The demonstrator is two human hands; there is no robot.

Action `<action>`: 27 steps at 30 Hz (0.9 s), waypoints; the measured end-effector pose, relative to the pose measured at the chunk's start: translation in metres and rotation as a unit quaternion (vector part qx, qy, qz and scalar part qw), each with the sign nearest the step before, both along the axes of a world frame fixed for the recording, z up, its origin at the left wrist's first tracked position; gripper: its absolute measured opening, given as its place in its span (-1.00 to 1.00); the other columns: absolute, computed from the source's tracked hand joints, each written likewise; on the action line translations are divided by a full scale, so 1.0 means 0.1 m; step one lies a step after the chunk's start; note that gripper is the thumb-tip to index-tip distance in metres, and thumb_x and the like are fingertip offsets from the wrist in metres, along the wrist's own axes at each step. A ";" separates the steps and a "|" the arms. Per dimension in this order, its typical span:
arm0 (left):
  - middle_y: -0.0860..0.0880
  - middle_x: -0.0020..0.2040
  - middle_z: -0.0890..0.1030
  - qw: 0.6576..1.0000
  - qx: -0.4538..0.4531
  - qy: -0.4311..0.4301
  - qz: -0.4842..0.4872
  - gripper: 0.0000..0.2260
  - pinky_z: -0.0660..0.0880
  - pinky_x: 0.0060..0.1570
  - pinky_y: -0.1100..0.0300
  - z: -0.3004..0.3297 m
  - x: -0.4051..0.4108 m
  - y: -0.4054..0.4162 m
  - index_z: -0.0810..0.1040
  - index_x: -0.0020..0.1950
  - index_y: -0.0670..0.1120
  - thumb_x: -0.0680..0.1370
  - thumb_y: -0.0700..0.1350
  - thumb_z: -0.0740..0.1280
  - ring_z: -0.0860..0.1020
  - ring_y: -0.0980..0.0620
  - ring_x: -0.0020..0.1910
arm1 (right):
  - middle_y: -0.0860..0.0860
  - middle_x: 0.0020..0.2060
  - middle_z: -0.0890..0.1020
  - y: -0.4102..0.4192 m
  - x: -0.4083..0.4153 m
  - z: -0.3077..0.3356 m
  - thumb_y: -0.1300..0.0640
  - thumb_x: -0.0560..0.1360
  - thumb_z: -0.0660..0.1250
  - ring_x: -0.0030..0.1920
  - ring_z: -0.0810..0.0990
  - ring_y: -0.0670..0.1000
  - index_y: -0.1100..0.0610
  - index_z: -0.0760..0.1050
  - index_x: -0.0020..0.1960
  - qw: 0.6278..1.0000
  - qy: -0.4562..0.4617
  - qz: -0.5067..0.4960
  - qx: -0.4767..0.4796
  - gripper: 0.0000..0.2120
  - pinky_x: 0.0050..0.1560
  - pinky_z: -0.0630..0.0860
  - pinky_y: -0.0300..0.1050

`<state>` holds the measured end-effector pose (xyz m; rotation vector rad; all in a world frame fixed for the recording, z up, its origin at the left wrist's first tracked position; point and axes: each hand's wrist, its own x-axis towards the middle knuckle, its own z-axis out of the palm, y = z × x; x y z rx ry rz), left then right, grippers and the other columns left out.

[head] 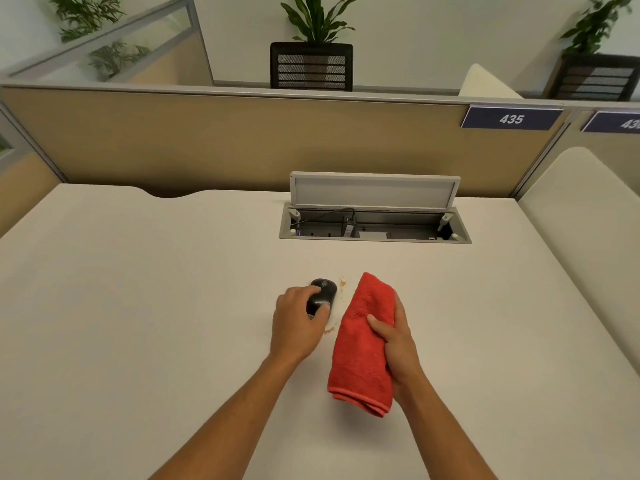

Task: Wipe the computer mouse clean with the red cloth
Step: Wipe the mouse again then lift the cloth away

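A black computer mouse (323, 294) rests on the white desk (138, 306) near its middle. My left hand (298, 323) grips it from behind, thumb on its right side and fingers on its left. My right hand (394, 337) holds a folded red cloth (363, 344) just to the right of the mouse; the cloth hangs lengthwise and does not touch the mouse. Brownish crumbs or smears (343, 282) lie on the desk between the mouse and the cloth.
An open cable hatch (375, 220) with its lid raised sits in the desk behind the mouse. A tan partition (242, 140) closes off the back, with potted plants (311, 64) on top. A second desk (588, 209) adjoins on the right.
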<state>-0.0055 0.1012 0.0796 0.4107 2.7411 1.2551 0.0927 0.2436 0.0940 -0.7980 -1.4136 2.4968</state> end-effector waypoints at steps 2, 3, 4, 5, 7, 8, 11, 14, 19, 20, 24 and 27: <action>-0.03 0.30 0.48 0.999 -0.038 -0.014 0.020 -0.59 0.30 0.13 0.24 -0.05 -0.04 -0.03 0.45 0.38 -0.01 0.53 -0.05 0.38 0.39 -0.01 0.28 | 0.07 0.21 0.57 0.06 0.00 0.03 0.31 0.55 0.27 0.07 0.65 0.21 -0.20 0.26 0.46 1.000 -0.008 -0.002 0.013 -0.39 -0.09 0.62 0.12; -0.04 0.32 0.46 0.998 -0.050 -0.025 0.022 -0.55 0.30 0.12 0.24 -0.08 -0.05 -0.04 0.42 0.40 0.00 0.53 -0.05 0.39 0.39 -0.03 0.29 | 0.06 0.22 0.56 0.08 0.00 0.03 0.31 0.56 0.27 0.06 0.65 0.20 -0.21 0.24 0.47 1.000 -0.013 -0.004 0.018 -0.37 -0.09 0.62 0.11; -0.05 0.33 0.45 0.997 -0.059 -0.036 0.020 -0.52 0.31 0.11 0.24 -0.11 -0.06 -0.04 0.39 0.42 0.01 0.52 -0.04 0.39 0.40 -0.03 0.29 | 0.06 0.22 0.56 0.10 -0.01 0.04 0.31 0.56 0.27 0.06 0.65 0.20 -0.22 0.23 0.47 1.000 -0.018 -0.008 0.023 -0.36 -0.09 0.63 0.11; -0.06 0.33 0.45 0.997 -0.064 -0.043 0.016 -0.50 0.33 0.11 0.24 -0.14 -0.07 -0.03 0.37 0.43 0.03 0.51 -0.03 0.40 0.42 -0.04 0.28 | 0.05 0.21 0.56 0.12 -0.01 0.04 0.31 0.56 0.27 0.06 0.65 0.21 -0.23 0.23 0.47 0.999 -0.024 -0.014 0.028 -0.36 -0.09 0.63 0.12; -0.07 0.31 0.44 0.996 -0.066 -0.056 0.006 -0.48 0.35 0.09 0.26 -0.21 -0.08 -0.03 0.35 0.44 0.05 0.51 -0.05 0.40 0.46 -0.03 0.23 | 0.06 0.20 0.57 0.16 -0.03 0.04 0.31 0.55 0.28 0.06 0.65 0.22 -0.24 0.25 0.46 0.998 -0.037 -0.029 0.037 -0.37 -0.05 0.63 0.15; -0.08 0.30 0.43 0.996 -0.060 -0.064 0.001 -0.48 0.36 0.07 0.28 -0.23 -0.09 -0.02 0.35 0.45 0.05 0.51 -0.06 0.40 0.47 -0.02 0.20 | 0.06 0.20 0.57 0.17 -0.03 0.04 0.31 0.55 0.28 0.06 0.65 0.21 -0.24 0.27 0.45 0.998 -0.043 -0.035 0.039 -0.38 -0.05 0.63 0.16; -0.09 0.24 0.43 0.997 -0.034 -0.076 -0.008 -0.48 0.37 0.04 0.29 -0.28 -0.08 -0.01 0.33 0.46 0.04 0.53 -0.09 0.39 0.48 0.00 0.12 | 0.06 0.18 0.58 0.19 -0.05 0.01 0.31 0.54 0.27 0.01 0.67 0.19 -0.23 0.28 0.44 0.997 -0.057 -0.042 0.041 -0.38 -0.15 0.63 0.08; -0.07 0.19 0.42 0.997 -0.022 -0.079 -0.005 -0.48 0.37 0.03 0.27 -0.31 -0.06 0.03 0.32 0.46 0.03 0.53 -0.08 0.39 0.46 0.04 0.05 | 0.05 0.21 0.56 0.21 -0.05 -0.01 0.31 0.55 0.27 0.01 0.67 0.18 -0.23 0.27 0.45 0.996 -0.064 -0.044 0.051 -0.37 -0.18 0.63 0.04; -0.08 0.25 0.48 0.996 -0.023 -0.084 0.005 -0.49 0.44 0.12 0.20 -0.36 -0.06 0.07 0.34 0.46 0.01 0.53 -0.02 0.39 0.50 -0.03 0.19 | -0.01 0.18 0.53 0.26 -0.11 0.00 0.34 0.55 0.21 -0.11 0.68 0.10 -0.18 0.29 0.43 0.988 -0.074 -0.045 0.129 -0.41 -0.25 0.63 -0.01; -0.08 0.26 0.49 0.997 -0.028 -0.076 0.007 -0.50 0.45 0.14 0.18 -0.36 -0.07 0.06 0.36 0.44 0.01 0.53 0.00 0.39 0.50 -0.03 0.20 | -0.01 0.21 0.52 0.28 -0.13 0.00 0.33 0.55 0.20 -0.07 0.67 0.09 -0.18 0.29 0.44 0.981 -0.082 -0.039 0.169 -0.42 -0.20 0.65 0.01; -0.01 0.32 0.49 0.998 -0.057 0.012 0.006 -0.57 0.36 0.21 0.18 -0.39 -0.19 -0.05 0.43 0.40 0.00 0.55 0.03 0.36 0.41 -0.01 0.29 | -0.06 0.32 0.46 0.35 -0.26 -0.02 0.24 0.56 0.18 0.10 0.56 -0.02 -0.23 0.28 0.43 0.936 -0.112 0.003 0.333 -0.46 0.09 0.58 -0.01; 0.02 0.40 0.45 0.994 -0.084 0.057 -0.039 -0.58 0.24 0.31 0.17 -0.49 -0.32 -0.17 0.42 0.42 0.02 0.57 0.05 0.32 0.35 0.00 0.39 | -0.04 0.36 0.44 0.38 -0.39 0.00 0.20 0.57 0.20 0.21 0.50 0.03 -0.18 0.27 0.45 0.901 -0.121 0.040 0.414 -0.48 0.23 0.48 0.00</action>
